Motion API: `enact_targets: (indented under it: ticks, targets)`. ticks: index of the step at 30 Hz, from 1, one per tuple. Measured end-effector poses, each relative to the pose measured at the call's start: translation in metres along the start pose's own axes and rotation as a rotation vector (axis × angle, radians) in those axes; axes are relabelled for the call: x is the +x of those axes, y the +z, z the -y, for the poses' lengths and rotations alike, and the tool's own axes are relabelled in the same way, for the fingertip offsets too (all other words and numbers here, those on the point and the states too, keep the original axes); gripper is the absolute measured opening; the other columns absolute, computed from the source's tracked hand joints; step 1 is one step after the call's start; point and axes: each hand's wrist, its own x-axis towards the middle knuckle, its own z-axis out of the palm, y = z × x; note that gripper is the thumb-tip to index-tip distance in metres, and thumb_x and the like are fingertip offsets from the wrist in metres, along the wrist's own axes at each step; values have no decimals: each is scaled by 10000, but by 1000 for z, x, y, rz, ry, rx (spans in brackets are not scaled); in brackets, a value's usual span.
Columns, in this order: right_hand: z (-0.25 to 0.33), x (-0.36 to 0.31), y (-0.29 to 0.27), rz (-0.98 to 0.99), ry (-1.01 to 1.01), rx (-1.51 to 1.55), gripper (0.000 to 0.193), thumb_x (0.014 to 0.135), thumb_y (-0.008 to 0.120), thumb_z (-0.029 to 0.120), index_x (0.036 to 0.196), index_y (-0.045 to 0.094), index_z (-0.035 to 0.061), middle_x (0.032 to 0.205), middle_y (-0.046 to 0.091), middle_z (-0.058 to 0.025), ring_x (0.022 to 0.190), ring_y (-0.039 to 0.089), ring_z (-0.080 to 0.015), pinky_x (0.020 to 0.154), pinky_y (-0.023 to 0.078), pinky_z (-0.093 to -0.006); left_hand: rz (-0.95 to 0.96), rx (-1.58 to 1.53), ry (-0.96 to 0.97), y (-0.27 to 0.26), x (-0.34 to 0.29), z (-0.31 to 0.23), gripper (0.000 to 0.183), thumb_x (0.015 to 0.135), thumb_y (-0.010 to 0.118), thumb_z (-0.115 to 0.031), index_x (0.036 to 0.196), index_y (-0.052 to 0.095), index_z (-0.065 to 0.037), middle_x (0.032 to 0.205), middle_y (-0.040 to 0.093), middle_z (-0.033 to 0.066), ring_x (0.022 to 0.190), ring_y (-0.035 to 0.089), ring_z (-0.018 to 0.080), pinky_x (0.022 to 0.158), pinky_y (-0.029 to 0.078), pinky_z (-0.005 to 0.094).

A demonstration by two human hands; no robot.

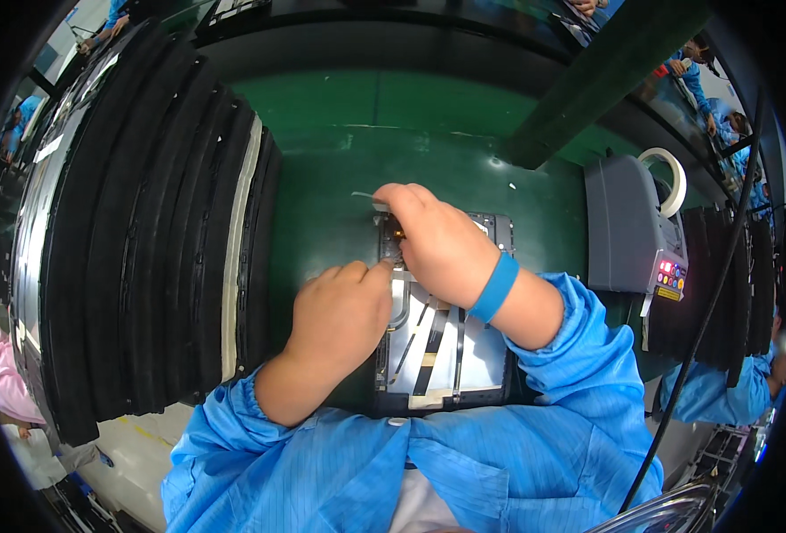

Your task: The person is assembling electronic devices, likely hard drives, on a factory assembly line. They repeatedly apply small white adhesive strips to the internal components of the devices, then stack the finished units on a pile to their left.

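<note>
Device with bared internals lies by near edge of table. Right hand pinches thin pale strip at device's far-left corner; left hand alongside, fingers curled, can't tell if gripping.

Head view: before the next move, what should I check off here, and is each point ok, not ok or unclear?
1. Opened flat device resting on the green tabletop: ok, it lies beneath both hands.
2. Left hand at the device: ok, fingertips at its upper left part.
3. Right hand securely pinching the thin pale strip: cannot tell, the strip shows by its fingertips but the contact is too small.
4. Blue wristband worn: ok, around the right wrist.
5. Grey tape dispenser powered: ok, its buttons are lit.
6. Stack of black trays apart from the device: ok, it stands to the left.
</note>
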Motion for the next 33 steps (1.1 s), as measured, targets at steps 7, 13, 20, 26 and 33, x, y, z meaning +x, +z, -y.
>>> enact_targets:
  ticks: [7,13,20,26,33]
  targets:
    - [7,-7,0,-105,213,-65,470,712,576,-63,1160,460,18,1044,567,-197,907,597,-386,761,496,-442,-120,-99,49,8,1,6,303,714,616,-44,1012,670,-55,995,562,142,933,555,317,792,461,408]
    - [-4,-15,-30,-16,78,135,398,739,615,-7,1117,542,91,886,618,-123,843,605,-319,727,495,-408,-123,-83,61,7,2,6,346,696,599,-33,1032,663,-79,1086,532,172,1029,519,348,869,432,441]
    - [-9,-2,-16,42,-246,1,406,711,684,32,1098,570,74,822,629,-90,830,586,-282,732,478,-389,-131,-50,92,10,2,8,322,704,617,-74,1022,656,-107,1098,529,159,1065,502,337,873,441,458]
    - [-11,-9,-12,-165,-24,110,487,695,722,29,1136,520,63,849,638,-63,841,597,-232,747,480,-353,-101,-88,40,11,0,8,320,704,590,-52,1017,648,-79,1107,518,174,1084,489,359,899,415,455]
    - [-27,-14,-6,-1,221,906,422,796,660,-15,1157,446,31,835,609,-31,783,579,-88,736,473,-248,-118,-80,51,11,0,9,308,699,625,-74,1003,661,-105,1093,522,157,1075,497,331,880,431,458]
